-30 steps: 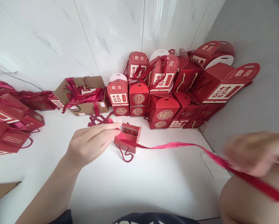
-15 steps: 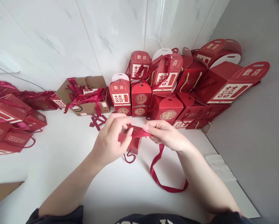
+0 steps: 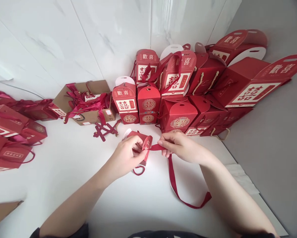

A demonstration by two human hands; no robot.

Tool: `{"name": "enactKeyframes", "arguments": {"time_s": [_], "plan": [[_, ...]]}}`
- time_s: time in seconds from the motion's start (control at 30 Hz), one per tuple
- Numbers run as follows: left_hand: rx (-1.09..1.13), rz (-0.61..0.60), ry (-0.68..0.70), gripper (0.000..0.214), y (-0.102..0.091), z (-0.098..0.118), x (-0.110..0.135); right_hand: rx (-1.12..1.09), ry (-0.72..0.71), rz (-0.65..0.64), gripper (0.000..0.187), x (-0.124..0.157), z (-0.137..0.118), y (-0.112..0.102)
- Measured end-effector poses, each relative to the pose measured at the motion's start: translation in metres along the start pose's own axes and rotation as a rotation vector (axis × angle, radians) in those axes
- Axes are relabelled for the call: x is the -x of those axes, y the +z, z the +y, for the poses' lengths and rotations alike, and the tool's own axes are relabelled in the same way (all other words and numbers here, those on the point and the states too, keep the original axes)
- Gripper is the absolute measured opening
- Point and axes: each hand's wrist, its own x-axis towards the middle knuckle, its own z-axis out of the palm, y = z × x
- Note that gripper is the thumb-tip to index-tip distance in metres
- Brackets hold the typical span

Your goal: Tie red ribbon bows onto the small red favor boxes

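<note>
Ribbon [image 3: 156,147] and red box [image 3: 137,134] in hands [image 3: 126,154] [image 3: 184,147]

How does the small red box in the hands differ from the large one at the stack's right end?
The small box sits between the left hand and right hand; the large box rests tilted on the stack. A red ribbon runs from the small box; the large box shows a white label. Both are red card.

One left hand [image 3: 127,155], one right hand [image 3: 184,145], one red gift box [image 3: 138,135], one ribbon [image 3: 175,185], one cardboard carton [image 3: 93,87].
</note>
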Motion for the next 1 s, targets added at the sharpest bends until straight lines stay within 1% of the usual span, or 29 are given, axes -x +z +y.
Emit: {"name": "enactKeyframes", "arguments": {"time_s": [0.07, 0.17, 0.23, 0.37, 0.5, 0.63, 0.7, 0.77, 0.9, 1.0], "plan": [[0.016, -0.021, -0.02, 0.014, -0.003, 0.0, -0.001, 0.086, -0.041, 0.086, 0.031, -0.003, -0.001, 0.006], [0.052, -0.059, -0.047, 0.015, -0.006, 0.001, -0.001, 0.233, -0.057, 0.204, 0.029, -0.006, -0.004, 0.014], [0.064, -0.077, -0.065, 0.016, -0.007, 0.001, -0.001, 0.324, -0.048, 0.234, 0.029, -0.006, -0.005, 0.018], [0.06, -0.074, -0.098, 0.016, -0.007, 0.0, -0.001, 0.464, -0.017, 0.278, 0.027, -0.005, -0.008, 0.024], [0.041, -0.072, -0.093, 0.016, -0.007, -0.002, -0.001, 0.639, -0.01, 0.37, 0.026, -0.002, -0.009, 0.028], [-0.005, -0.067, -0.078, 0.02, -0.007, -0.003, -0.001, 0.739, -0.021, 0.397, 0.025, 0.001, -0.011, 0.032], [-0.028, -0.063, -0.069, 0.023, -0.007, -0.004, -0.001, 0.732, -0.026, 0.39, 0.025, 0.001, -0.012, 0.034], [-0.043, -0.059, -0.063, 0.025, -0.007, -0.003, 0.0, 0.677, -0.019, 0.365, 0.026, 0.0, -0.013, 0.036], [-0.059, -0.045, -0.071, 0.031, -0.008, -0.001, 0.0, 0.487, -0.004, 0.302, 0.027, -0.006, -0.008, 0.038], [-0.007, -0.025, -0.092, 0.033, -0.009, 0.002, 0.0, 0.358, -0.031, 0.274, 0.029, -0.009, -0.005, 0.039]]}}
